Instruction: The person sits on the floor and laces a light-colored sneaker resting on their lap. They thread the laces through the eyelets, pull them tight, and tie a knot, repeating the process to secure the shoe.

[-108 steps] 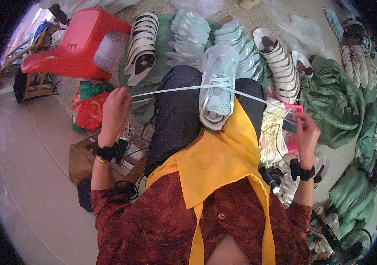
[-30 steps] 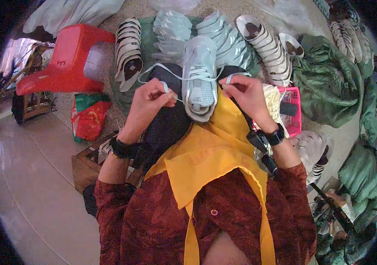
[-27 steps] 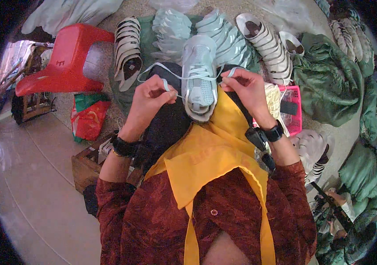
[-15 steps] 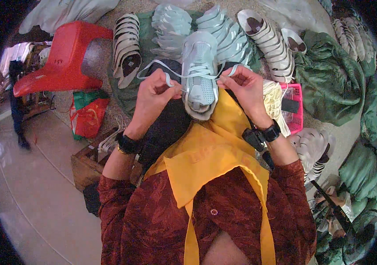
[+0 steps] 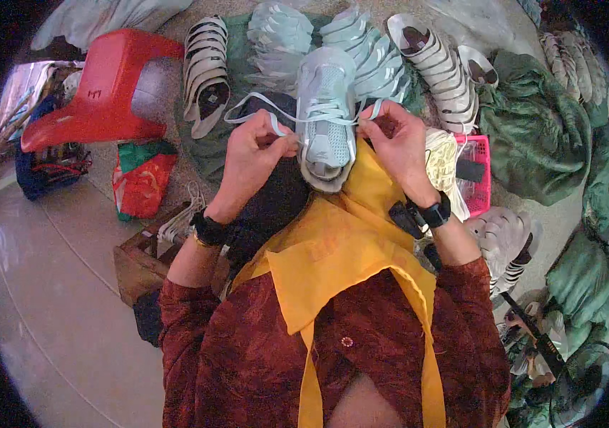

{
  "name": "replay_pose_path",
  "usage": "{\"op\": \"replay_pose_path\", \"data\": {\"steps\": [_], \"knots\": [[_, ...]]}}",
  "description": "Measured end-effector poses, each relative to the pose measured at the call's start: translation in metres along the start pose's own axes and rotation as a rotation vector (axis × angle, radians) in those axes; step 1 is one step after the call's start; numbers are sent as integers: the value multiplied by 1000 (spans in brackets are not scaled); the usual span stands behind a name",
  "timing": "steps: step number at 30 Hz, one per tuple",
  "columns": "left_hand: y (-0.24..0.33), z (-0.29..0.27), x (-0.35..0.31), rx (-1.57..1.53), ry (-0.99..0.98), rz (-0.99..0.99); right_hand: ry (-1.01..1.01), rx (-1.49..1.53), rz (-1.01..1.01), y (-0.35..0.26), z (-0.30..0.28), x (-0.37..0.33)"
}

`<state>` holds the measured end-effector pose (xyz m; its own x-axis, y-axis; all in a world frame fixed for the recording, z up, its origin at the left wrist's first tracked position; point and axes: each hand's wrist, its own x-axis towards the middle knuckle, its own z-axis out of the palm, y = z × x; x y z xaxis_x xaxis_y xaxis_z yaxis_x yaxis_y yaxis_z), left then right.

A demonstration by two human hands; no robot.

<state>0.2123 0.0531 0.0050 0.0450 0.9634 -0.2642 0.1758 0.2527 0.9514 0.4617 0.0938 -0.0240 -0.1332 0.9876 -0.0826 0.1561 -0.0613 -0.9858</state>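
A pale mint sneaker [image 5: 327,114] rests toe-down on my lap, over a yellow cloth [image 5: 340,242]. My left hand [image 5: 254,153] pinches the left end of its pale shoelace [image 5: 265,114], which loops out to the left of the shoe. My right hand [image 5: 393,139] grips the other lace end tight against the shoe's right side. Both hands sit close to the sneaker, one on each side, with a dark band on each wrist.
Rows of mint sneakers [image 5: 361,50] and white-and-brown shoes [image 5: 205,71] lie ahead on the floor. A red plastic stool [image 5: 105,85] is at the left, a pink basket [image 5: 476,178] at the right, green sacks [image 5: 540,135] beyond it, a wooden box [image 5: 144,260] by my left knee.
The lace was stretched wide between my spread hands; both hands have since come in to the sneaker's sides, and the left end now loops slack.
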Motion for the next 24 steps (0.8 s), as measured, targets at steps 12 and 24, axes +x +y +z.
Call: {"op": "replay_pose_path", "data": {"steps": [12, 24], "knots": [[-6, 2, 4, -66, 64, 77, -88, 98, 46, 6, 1, 4], [-18, 12, 18, -126, 181, 152, -54, 61, 50, 9, 5, 1]]}}
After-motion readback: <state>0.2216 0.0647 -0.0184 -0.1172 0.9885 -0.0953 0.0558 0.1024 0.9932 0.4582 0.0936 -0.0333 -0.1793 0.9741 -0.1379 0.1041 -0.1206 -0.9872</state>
